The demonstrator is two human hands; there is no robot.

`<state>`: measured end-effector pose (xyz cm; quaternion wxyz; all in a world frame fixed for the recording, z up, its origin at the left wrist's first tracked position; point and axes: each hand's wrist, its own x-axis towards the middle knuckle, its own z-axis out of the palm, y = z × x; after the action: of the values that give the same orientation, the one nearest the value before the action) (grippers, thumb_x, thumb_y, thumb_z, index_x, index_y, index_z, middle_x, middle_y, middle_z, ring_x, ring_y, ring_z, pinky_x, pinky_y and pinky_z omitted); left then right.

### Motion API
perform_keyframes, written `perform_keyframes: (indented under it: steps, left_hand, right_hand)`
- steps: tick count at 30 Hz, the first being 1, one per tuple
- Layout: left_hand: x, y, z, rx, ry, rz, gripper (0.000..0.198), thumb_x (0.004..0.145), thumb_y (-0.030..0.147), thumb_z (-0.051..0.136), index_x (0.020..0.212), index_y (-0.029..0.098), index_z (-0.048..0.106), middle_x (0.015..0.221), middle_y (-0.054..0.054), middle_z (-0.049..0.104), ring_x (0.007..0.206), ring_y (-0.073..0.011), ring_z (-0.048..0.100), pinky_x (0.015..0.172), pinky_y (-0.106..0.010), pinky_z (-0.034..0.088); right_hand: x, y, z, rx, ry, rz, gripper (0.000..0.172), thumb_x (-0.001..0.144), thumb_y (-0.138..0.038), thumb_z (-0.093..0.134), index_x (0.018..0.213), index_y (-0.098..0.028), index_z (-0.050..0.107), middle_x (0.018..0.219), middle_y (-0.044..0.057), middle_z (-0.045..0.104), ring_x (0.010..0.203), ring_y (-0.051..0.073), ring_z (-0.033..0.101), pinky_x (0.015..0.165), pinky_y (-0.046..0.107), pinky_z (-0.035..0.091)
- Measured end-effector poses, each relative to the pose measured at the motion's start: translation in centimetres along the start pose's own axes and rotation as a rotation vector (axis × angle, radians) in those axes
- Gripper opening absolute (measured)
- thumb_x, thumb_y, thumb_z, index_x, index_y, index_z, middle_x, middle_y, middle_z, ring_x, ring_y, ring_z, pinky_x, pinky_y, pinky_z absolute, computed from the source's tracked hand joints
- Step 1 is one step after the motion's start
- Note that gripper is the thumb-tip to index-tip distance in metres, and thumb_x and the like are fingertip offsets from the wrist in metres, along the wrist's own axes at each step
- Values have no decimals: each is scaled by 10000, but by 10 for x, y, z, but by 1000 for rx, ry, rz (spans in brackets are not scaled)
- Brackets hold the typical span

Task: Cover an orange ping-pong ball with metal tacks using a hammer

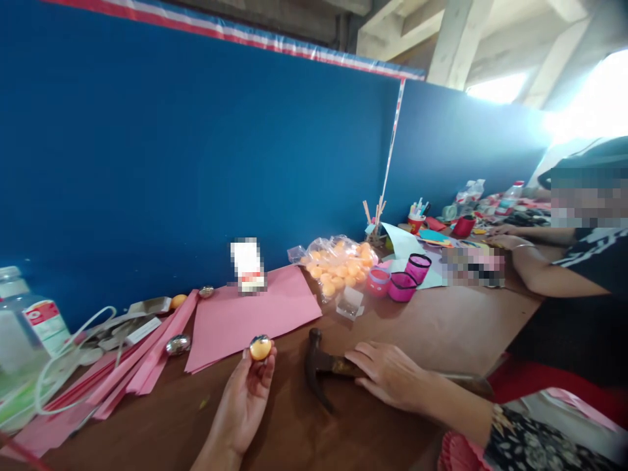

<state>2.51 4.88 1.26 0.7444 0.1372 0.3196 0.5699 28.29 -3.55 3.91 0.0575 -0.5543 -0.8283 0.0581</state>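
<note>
Head view: much of what we saw was cut off or hidden. Our left hand (pixel 243 399) rose from the near edge of the brown wooden desk (pixel 441 327), its forearm leaving the picture at the bottom. Our right hand (pixel 390 376) lay palm down over the rusty steel claw hammer (pixel 318 366) and covered the middle of its handle. Only the head to the left of the hand and a stretch of handle to the right showed. The right fingers were stretched loosely across the handle. The thumb was hidden, so we could not tell whether the hand gripped it. Two patches were blurred beyond reading: a white card at the back edge, and some things before another person's forearm (pixel 534 271) at the right end.

The small orange ball (pixel 260 348) sat at the very tips of our left fingers, pinched between thumb and fingertips just above the desk near its front edge. Something shiny clung to its upper side, and we could not make out what. Behind it lay a pink paper sheet (pixel 250 314), with a round metal shell (pixel 177 345) just off its left corner. Near the back edge stood a clear plastic bag of orange balls (pixel 338 265), with pink cups (pixel 402 286) just beside it.
</note>
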Motion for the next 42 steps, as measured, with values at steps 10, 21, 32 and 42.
perform_keyframes:
  steps: [10, 21, 32, 42]
  left_hand:
    - [-1, -2, 2, 76, 20, 27, 231, 859, 93, 430, 956, 105, 639, 866, -95, 699, 789, -154, 673, 672, -222, 568]
    - [-2, -3, 1, 87, 18, 5, 233, 846, 90, 453, 992, 117, 633, 902, -100, 699, 801, -166, 673, 681, -241, 572]
    - [0, -4, -1, 145, 22, 5, 229, 840, 75, 448, 951, 125, 642, 889, -83, 699, 791, -167, 674, 684, -255, 572]
    - [1, -5, -5, 154, -1, 1, 186, 814, 83, 492, 909, 125, 646, 859, -77, 694, 755, -164, 671, 663, -260, 574]
  right_hand:
    - [28, 4, -2, 31, 178, 127, 300, 841, -276, 496, 1131, -203, 474, 1018, 80, 567, 949, 221, 540, 827, 337, 422]
    - [62, 2, 4, -39, 128, 202, 310, 831, -274, 508, 1127, -195, 460, 1002, 87, 552, 939, 232, 539, 787, 326, 434]
    - [48, 50, -39, -82, 177, 305, 226, 892, -240, 346, 918, -181, 562, 891, 50, 603, 798, 158, 552, 684, 229, 365]
    - [77, 62, -27, -176, 146, 310, 153, 838, -182, 448, 811, -177, 599, 848, 51, 610, 801, 178, 538, 581, 237, 293]
